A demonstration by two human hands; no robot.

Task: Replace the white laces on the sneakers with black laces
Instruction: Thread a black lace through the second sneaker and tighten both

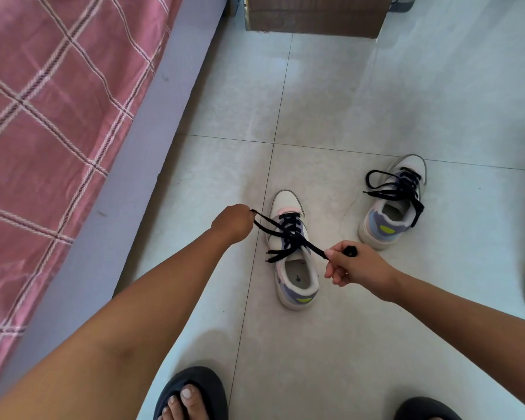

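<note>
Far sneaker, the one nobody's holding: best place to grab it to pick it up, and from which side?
Grip the far sneaker at its heel collar, coming from above on the near side. It stands upright on the floor with its heel toward the person and its mouth open, so fingers can hook inside. Avoid the front: the black lace lies in loose loops there.

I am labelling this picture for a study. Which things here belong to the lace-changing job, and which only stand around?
Belong to the job:
near sneaker
far sneaker
black lace pulled by both hands
black lace on the far sneaker
left hand
right hand

Only around:
bed
cardboard box
slippers
floor
</note>
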